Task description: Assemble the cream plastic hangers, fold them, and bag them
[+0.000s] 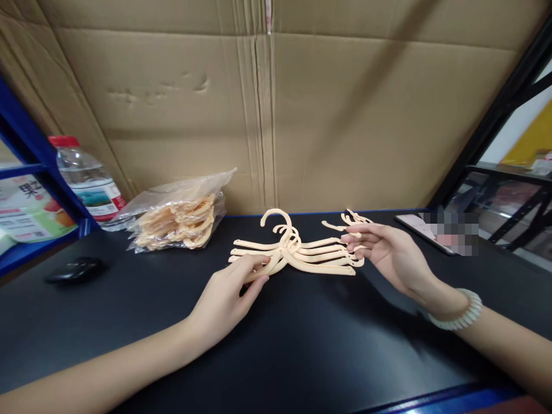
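Note:
Several cream plastic hangers (319, 267) lie overlapped on the black table, their hooks bunched at the centre. My left hand (233, 287) pinches the left arm of the nearest hanger between thumb and fingers. Over the right ends of the hangers, my right hand (388, 253) has its fingers bent around a small cream curved piece (353, 234). More small cream pieces (351, 218) lie just behind that hand, partly hidden by it. A pale beaded bracelet is on my right wrist.
A clear plastic bag of cream pieces (176, 221) lies at the back left, beside a red-capped water bottle (90, 184). A black mouse (75, 270) sits at left. A phone (425, 233) lies at back right. Cardboard (181, 103) stands behind the black table (276, 356).

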{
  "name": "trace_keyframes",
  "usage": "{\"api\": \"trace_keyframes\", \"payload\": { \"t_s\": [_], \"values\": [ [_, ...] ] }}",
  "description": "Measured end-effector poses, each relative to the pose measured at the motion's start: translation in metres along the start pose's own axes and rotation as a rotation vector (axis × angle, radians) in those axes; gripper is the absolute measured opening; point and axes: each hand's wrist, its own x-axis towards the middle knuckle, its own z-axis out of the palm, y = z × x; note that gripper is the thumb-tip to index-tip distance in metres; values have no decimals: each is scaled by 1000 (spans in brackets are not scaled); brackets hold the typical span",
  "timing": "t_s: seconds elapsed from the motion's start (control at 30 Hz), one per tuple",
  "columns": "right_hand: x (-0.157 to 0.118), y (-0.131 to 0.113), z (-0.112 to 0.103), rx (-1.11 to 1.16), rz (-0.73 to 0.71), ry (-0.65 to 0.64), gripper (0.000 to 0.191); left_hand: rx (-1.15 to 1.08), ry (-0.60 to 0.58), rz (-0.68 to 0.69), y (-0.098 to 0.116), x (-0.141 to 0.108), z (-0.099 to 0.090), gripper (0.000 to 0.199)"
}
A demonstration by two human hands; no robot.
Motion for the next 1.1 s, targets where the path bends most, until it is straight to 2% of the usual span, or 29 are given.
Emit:
{"api": "trace_keyframes", "payload": {
  "t_s": [0.17,0.33,0.5,0.7,1.1],
  "values": [
    [-2,8,2,33,105,-36,21,18,39,-12,0,1,0,19],
    [0,9,1,95,191,-53,42,-1,58,-16,2,1,-1,18],
    [0,10,0,27,217,-155,25,12,69,-28,3,3,-3,18],
    [0,6,-4,-119,206,-249,22,10,61,-45,3,2,-4,16],
    [7,-6,-18,12,405,-417,16,-55,44,-71,1,2,-2,14]
  ]
}}
